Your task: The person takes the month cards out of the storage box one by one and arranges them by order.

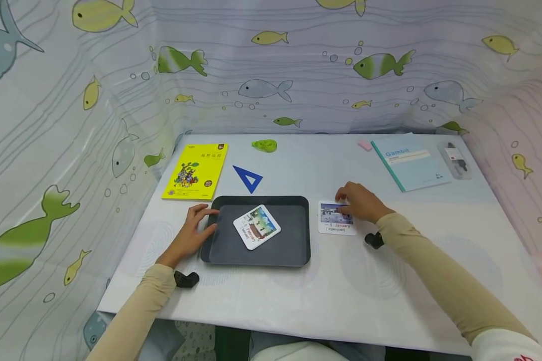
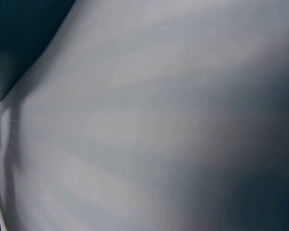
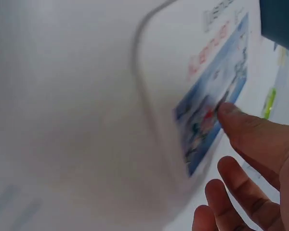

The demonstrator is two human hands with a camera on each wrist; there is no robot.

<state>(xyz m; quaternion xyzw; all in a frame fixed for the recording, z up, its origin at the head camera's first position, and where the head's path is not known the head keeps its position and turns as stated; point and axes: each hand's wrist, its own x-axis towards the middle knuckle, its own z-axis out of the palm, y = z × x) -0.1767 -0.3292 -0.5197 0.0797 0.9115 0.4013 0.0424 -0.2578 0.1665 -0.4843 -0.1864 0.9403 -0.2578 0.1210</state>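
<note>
A dark grey tray [image 1: 289, 250] lies on the table with a white picture card printed "February" [image 1: 267, 228] tilted inside it. My left hand [image 1: 190, 235] rests at the tray's left rim, thumb and fingers spread over the edge. To the right of the tray is a card printed "January" [image 1: 336, 226], which shows a snowy picture. My right hand [image 1: 359, 201] pinches this card at its far right part. In the right wrist view the thumb [image 3: 250, 127] presses on the picture, while the other fingertips stand beyond the card's edge. The left wrist view holds mostly blurred tablecloth.
Behind the tray lie a yellow book [image 1: 196, 173], a blue set square [image 1: 249, 179] and a green tape-like object [image 1: 265, 146]. A pink eraser [image 1: 365, 145], a light blue notebook [image 1: 411, 163] and a clear packaged item [image 1: 454, 161] lie at the back right. A fish-patterned curtain [image 1: 271, 65] stands behind.
</note>
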